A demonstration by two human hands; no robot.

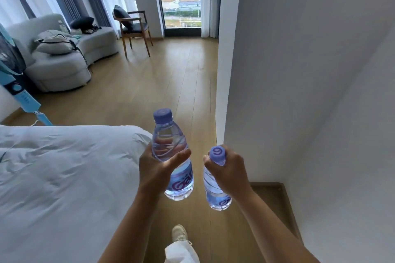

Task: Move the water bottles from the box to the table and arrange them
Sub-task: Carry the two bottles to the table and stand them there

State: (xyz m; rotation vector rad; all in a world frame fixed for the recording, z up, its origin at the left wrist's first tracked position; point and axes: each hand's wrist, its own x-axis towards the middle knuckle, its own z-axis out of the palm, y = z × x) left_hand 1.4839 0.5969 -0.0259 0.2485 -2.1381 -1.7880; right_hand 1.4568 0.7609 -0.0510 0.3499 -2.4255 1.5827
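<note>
Well, both hands were full, each wrapped round a clear plastic bottle carried above the wooden plank floor [149,83]. The left hand [156,168] gripped the left bottle [173,156] round its ribbed waist, thumb across the front, so the bottle stood nearly upright with its lilac cap [163,115] on top and a blue-and-purple label low on the body. The right hand [229,170] clasped the right bottle [215,190] by its neck just under a matching cap [217,153], which bore a swirl mark; its ridged body hung down and tilted toward the camera. The two bottles were close but apart. A rumpled white duvet [64,177] lay at left, a smooth white wall [299,70] at right, and a pale shoe [180,233] showed below.
</note>
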